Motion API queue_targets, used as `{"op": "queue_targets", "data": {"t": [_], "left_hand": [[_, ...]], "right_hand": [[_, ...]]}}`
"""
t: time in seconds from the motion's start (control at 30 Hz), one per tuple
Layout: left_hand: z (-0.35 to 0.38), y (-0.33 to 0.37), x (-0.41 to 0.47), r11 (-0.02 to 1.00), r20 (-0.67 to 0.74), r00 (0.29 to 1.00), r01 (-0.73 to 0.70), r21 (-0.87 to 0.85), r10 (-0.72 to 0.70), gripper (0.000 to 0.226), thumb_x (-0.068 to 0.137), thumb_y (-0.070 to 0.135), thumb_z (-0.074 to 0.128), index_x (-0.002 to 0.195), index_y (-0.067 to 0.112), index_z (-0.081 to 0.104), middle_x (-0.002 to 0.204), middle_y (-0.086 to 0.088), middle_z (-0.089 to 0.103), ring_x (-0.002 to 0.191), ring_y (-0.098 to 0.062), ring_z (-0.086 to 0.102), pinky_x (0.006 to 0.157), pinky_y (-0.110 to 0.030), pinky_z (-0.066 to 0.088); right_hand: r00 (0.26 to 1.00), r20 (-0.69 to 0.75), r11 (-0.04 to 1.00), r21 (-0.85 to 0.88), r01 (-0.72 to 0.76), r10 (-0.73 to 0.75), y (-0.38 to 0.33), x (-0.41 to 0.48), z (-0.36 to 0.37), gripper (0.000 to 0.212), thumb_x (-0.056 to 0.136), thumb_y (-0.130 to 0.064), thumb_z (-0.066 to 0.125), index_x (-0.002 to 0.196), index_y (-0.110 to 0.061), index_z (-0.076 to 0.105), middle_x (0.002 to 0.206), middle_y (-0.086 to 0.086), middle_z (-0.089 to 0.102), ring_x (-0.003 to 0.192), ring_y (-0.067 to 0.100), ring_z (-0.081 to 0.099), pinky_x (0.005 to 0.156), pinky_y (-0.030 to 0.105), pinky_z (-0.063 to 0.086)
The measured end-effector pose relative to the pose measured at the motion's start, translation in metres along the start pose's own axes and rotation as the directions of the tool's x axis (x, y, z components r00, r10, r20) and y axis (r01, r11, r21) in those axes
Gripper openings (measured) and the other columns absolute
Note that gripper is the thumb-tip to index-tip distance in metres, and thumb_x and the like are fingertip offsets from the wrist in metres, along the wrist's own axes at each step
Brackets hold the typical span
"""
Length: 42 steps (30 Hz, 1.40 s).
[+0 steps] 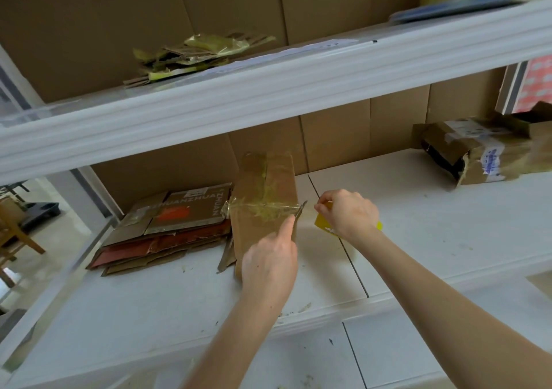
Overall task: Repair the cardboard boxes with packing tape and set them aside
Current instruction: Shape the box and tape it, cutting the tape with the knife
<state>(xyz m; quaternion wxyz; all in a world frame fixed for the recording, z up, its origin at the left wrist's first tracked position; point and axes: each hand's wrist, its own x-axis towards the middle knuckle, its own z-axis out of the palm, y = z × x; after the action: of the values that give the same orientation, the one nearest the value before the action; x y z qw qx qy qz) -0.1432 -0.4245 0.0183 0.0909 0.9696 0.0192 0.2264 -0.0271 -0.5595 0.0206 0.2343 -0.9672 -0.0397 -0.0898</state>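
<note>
I have the cardboard box [263, 185] lying flat on the lower shelf [418, 209], middle of my view, with a wrinkled strip of packing tape [257, 208] running across it from its left edge to its right edge. My left hand [268, 260] rests on the box's near right corner and grips a thin blade-like tool [301, 209], index finger laid along it and the tip at the tape's right end. Just to the right, my right hand [349, 214] is curled around a yellow object [321, 224], mostly hidden beneath it. A stack of flattened boxes [167, 224] touches the box on the left; a torn box [466, 155] sits far right.
</note>
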Motion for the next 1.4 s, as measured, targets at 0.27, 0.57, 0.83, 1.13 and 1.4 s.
{"op": "queue_targets", "data": {"t": [0.27, 0.57, 0.83, 1.13, 1.4], "left_hand": [[0.015, 0.007, 0.008, 0.998, 0.088, 0.995, 0.054, 0.019, -0.055, 0.054, 0.094, 0.010, 0.043, 0.145, 0.030, 0.036, 0.084, -0.003, 0.066, 0.078, -0.024, 0.064, 0.058, -0.030, 0.038], [0.023, 0.013, 0.014, 1.000, 0.046, 0.999, 0.018, 0.011, -0.019, 0.055, 0.092, 0.006, 0.043, 0.143, 0.027, 0.040, 0.084, -0.006, 0.066, 0.080, -0.030, 0.064, 0.058, -0.031, 0.035], [0.028, 0.010, 0.024, 0.998, 0.077, 0.995, 0.065, 0.014, -0.065, 0.050, 0.093, 0.001, 0.042, 0.138, 0.022, 0.046, 0.097, -0.010, 0.068, 0.090, -0.030, 0.063, 0.064, -0.032, 0.039], [0.039, -0.007, 0.017, 0.997, 0.152, 0.987, 0.047, 0.059, -0.055, 0.035, 0.095, 0.007, 0.038, 0.121, 0.020, 0.058, 0.088, -0.007, 0.068, 0.078, -0.028, 0.061, 0.056, -0.031, 0.037], [0.047, -0.030, -0.017, 0.997, 0.102, 0.995, 0.012, 0.075, -0.019, 0.030, 0.095, 0.026, 0.040, 0.120, 0.034, 0.056, 0.068, 0.005, 0.062, 0.060, -0.018, 0.058, 0.051, -0.027, 0.043]], "right_hand": [[1.000, 0.009, 1.000, -0.005, -0.027, 0.027, 0.007, -0.005, -0.004, 0.023, 0.095, -0.049, 0.048, 0.103, -0.038, 0.067, 0.088, -0.003, 0.057, 0.081, 0.024, 0.052, 0.067, 0.029, 0.040], [1.000, 0.009, 1.000, -0.015, 0.009, -0.009, 0.005, -0.008, -0.009, 0.022, 0.095, -0.046, 0.049, 0.103, -0.039, 0.067, 0.101, 0.000, 0.067, 0.093, 0.028, 0.061, 0.068, 0.029, 0.041], [0.999, 0.033, 0.999, 0.031, 0.026, -0.027, 0.004, -0.014, -0.009, 0.022, 0.094, -0.044, 0.048, 0.103, -0.038, 0.068, 0.100, 0.000, 0.066, 0.092, 0.028, 0.060, 0.069, 0.029, 0.043], [0.997, 0.056, 0.979, 0.194, -0.057, 0.047, 0.023, -0.012, -0.009, 0.018, 0.090, -0.049, 0.052, 0.096, -0.041, 0.067, 0.096, -0.004, 0.061, 0.085, 0.021, 0.054, 0.066, 0.030, 0.046], [0.993, 0.080, 0.967, 0.233, -0.105, 0.089, 0.031, -0.012, 0.009, 0.014, 0.089, -0.050, 0.052, 0.084, -0.042, 0.063, 0.093, -0.006, 0.062, 0.082, 0.020, 0.057, 0.068, 0.030, 0.052]]}}
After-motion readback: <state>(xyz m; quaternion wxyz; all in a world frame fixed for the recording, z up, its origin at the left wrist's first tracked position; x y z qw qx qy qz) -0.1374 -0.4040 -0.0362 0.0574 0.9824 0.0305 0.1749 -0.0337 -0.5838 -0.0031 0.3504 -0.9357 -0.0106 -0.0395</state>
